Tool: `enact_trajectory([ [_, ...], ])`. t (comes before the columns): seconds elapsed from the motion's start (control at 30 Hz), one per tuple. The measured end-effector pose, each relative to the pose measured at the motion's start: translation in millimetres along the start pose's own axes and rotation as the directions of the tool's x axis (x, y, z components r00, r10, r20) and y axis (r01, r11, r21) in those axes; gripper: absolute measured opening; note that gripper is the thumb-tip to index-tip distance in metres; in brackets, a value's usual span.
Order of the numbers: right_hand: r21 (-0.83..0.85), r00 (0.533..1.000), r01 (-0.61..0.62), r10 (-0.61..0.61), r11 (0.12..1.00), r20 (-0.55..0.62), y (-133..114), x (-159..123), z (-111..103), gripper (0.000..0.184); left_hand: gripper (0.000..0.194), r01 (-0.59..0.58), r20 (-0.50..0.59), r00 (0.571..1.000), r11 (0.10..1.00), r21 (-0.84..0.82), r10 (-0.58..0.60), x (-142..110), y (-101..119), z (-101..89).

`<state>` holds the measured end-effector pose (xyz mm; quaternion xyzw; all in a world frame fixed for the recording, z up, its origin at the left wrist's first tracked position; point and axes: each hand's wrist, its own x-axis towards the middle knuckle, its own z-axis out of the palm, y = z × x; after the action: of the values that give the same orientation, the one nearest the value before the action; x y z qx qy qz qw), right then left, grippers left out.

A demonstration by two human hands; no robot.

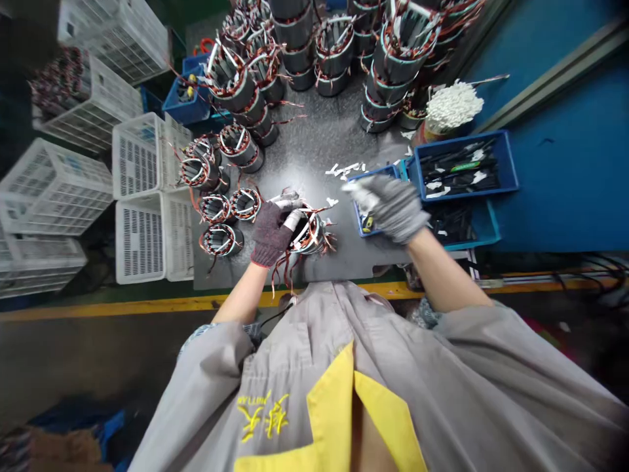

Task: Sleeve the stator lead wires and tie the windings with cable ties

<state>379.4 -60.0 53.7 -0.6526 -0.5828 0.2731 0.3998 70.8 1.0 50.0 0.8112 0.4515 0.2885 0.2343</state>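
Note:
My left hand (pixel 269 234), in a dark knit glove, grips the top of a copper-wound motor stator (pixel 312 237) standing on the dark workbench (pixel 314 262). White insulating strips show under its fingers. My right hand (pixel 390 206), in a grey glove, is raised to the right of the stator, above a blue tray. Its blurred fingertips show something white, too unclear to name. Several loose white paper strips (pixel 345 169) lie on the bench beyond the stator. Several more wound stators (pixel 222 239) stand to the left, with loose copper leads.
Rows of stacked stators (pixel 334 56) fill the far side of the bench. To the right are blue trays of black parts (pixel 462 167) and a bundle of white cotton swabs (pixel 455 106). White plastic crates (pixel 152 239) stand on the left. A yellow floor line (pixel 147 306) runs along the near side.

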Motion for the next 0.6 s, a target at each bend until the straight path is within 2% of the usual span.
enact_trajectory([
  [0.07, 0.039, 0.983, -0.136, 0.140, 0.990, -0.119, 22.4, -16.9, -20.1, 0.034, 0.023, -0.002, -0.009, 1.000, 1.000, -0.018, 0.002, 0.5, -0.8, 1.0],
  [0.13, 0.123, 0.966, -0.200, 0.216, 0.972, -0.142, 38.6, -37.2, -17.9, 0.034, 0.022, -0.010, -0.020, 1.000, 1.000, -0.028, 0.009, 1.0, -1.8, 1.6],
  [0.23, 0.261, 0.968, -0.220, 0.243, 0.940, -0.062, 46.8, -61.1, 23.2, 0.033, 0.023, -0.036, -0.037, 0.999, 0.998, -0.050, 0.034, 1.5, -3.7, 1.8],
  [0.3, 0.314, 0.958, -0.266, 0.286, 0.911, -0.020, 45.8, -67.4, 56.0, 0.033, 0.024, -0.054, -0.043, 0.998, 0.996, -0.066, 0.051, 1.7, -4.7, 1.5],
  [0.37, 0.322, 0.949, -0.296, 0.315, 0.899, -0.008, 43.9, -67.0, 79.0, 0.033, 0.024, -0.068, -0.039, 0.997, 0.995, -0.071, 0.065, 1.7, -5.7, 1.4],
  [0.47, 0.309, 0.953, -0.288, 0.301, 0.906, 0.005, 42.0, -62.1, 89.9, 0.029, 0.024, -0.073, -0.036, 0.997, 0.996, -0.061, 0.070, 1.6, -7.4, 2.3],
  [0.6, 0.139, 0.974, -0.224, 0.225, 0.965, 0.010, 38.5, -58.0, 81.8, 0.025, 0.024, -0.063, -0.043, 0.997, 0.995, -0.078, 0.060, 1.2, -9.2, 4.6],
])
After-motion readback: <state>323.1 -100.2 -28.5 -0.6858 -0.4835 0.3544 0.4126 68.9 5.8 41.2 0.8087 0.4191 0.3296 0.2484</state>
